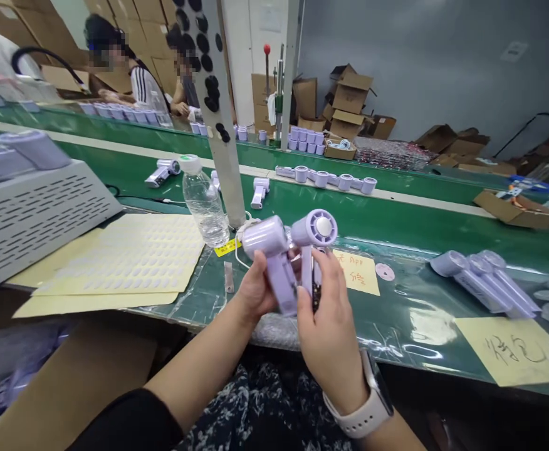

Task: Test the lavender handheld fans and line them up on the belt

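Observation:
My left hand point(256, 291) is closed round the handle of a purple handheld fan point(266, 238), its barrel-shaped head turned up and to the left. In my right hand point(328, 319), which wears a watch, is a second purple handheld fan point(316, 228). Its round grille with a silver centre faces up and right, and dark inner parts show along its handle. The two fans are held side by side above the front edge of the green bench point(399, 313). Fingers hide parts of both handles.
A water bottle point(203, 203) stands beside a metal post point(222, 125). Yellow sticker sheets point(128, 250) lie left, near a grey vented box point(39, 207). More purple fans point(486, 282) rest at right by a handwritten note point(514, 351). Across the belt, people point(145, 84) work.

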Tool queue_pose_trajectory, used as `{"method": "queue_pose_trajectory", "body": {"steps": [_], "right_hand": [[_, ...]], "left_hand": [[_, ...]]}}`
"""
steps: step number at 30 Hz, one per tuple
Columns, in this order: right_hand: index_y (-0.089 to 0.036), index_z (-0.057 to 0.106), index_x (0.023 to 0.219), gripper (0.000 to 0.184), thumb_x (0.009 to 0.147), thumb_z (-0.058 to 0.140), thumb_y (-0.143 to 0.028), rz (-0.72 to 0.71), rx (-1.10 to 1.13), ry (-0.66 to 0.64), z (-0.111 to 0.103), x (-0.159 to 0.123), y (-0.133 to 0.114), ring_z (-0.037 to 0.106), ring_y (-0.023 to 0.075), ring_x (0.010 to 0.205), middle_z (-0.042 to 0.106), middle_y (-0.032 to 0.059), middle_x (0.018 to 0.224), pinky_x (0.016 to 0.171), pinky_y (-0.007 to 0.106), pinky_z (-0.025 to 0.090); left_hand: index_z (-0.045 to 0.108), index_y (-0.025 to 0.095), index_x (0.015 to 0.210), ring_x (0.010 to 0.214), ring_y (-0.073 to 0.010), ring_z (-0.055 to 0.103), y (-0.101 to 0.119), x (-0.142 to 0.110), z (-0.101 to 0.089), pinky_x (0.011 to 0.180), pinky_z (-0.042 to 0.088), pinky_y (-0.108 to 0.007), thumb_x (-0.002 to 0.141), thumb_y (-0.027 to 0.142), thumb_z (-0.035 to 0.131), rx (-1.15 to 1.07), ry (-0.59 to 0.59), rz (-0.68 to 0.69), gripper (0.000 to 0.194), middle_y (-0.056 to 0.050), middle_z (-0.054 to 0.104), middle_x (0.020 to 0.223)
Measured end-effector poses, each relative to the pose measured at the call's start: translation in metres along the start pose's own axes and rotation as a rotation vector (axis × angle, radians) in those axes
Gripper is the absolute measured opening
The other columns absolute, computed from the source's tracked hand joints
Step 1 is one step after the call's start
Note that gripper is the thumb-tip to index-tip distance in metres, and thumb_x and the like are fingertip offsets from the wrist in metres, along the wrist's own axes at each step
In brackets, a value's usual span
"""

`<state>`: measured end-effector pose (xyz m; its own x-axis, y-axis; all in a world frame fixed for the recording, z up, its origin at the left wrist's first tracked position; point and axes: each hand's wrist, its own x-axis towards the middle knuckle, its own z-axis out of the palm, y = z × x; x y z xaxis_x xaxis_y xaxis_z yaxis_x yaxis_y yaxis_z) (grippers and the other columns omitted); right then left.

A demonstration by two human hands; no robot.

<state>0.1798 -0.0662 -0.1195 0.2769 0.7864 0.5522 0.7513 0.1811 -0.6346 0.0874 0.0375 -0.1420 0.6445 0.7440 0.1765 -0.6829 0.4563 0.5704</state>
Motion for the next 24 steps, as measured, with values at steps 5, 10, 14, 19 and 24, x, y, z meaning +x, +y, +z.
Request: {"method": "queue_pose_trajectory", "body": {"steps": [5, 10, 14, 19, 24], "right_hand": [[-0.025, 0.022, 0.162, 0.063, 0.103, 0.043, -0.022, 0.033, 0.070, -0.037, 0.010, 0.000, -0.002, 0.046, 0.0336, 0.146, 0.044, 0.0142, 0.160, 0.111, 0.059, 0.051], [-0.019, 0.015, 0.165, 0.070, 0.103, 0.047, -0.028, -0.147, 0.234, -0.379, 0.013, 0.010, -0.016, 0.057, 0.0300, 0.138, 0.048, 0.0151, 0.159, 0.106, 0.048, 0.057], [-0.019, 0.064, 0.136, 0.040, 0.100, 0.046, -0.023, -0.107, 0.088, -0.446, 0.030, 0.063, -0.004, 0.075, 0.0223, 0.073, 0.081, 0.0049, 0.091, 0.071, 0.037, 0.061], [-0.018, 0.076, 0.081, 0.020, 0.088, 0.058, -0.021, -0.106, -0.074, -0.311, 0.100, 0.135, 0.031, 0.067, 0.0321, 0.105, 0.076, 0.0153, 0.101, 0.098, 0.050, 0.051], [-0.022, 0.071, 0.073, 0.017, 0.086, 0.061, -0.022, -0.199, -0.022, -0.311, 0.120, 0.131, 0.016, 0.063, 0.0331, 0.110, 0.073, 0.0142, 0.110, 0.104, 0.054, 0.046]], "left_hand": [[0.068, 0.019, 0.081, 0.123, -0.0401, 0.066, 0.007, -0.008, -0.005, 0.106, 0.053, -0.053, 0.062, 0.085, 0.073, 0.055, 0.027, -0.011, 0.068, -0.010, 0.077, 0.103], [0.076, 0.026, 0.103, 0.127, -0.0389, 0.064, 0.048, -0.051, -0.021, 0.111, 0.049, -0.053, 0.060, 0.081, 0.077, 0.169, 0.260, 0.132, 0.071, -0.006, 0.079, 0.107], [0.079, 0.022, 0.102, 0.105, -0.0374, 0.075, 0.068, -0.118, -0.049, 0.094, 0.062, -0.050, 0.060, 0.087, 0.070, 0.143, 0.338, -0.001, 0.078, -0.012, 0.080, 0.106], [0.078, 0.019, 0.082, 0.089, -0.0307, 0.078, 0.065, -0.162, -0.065, 0.084, 0.065, -0.043, 0.066, 0.080, 0.072, 0.043, 0.458, 0.045, 0.064, -0.011, 0.080, 0.098], [0.071, 0.017, 0.081, 0.096, -0.0279, 0.075, 0.071, -0.138, -0.055, 0.094, 0.059, -0.041, 0.073, 0.081, 0.066, -0.075, 0.404, 0.122, 0.065, -0.010, 0.077, 0.097]]}}
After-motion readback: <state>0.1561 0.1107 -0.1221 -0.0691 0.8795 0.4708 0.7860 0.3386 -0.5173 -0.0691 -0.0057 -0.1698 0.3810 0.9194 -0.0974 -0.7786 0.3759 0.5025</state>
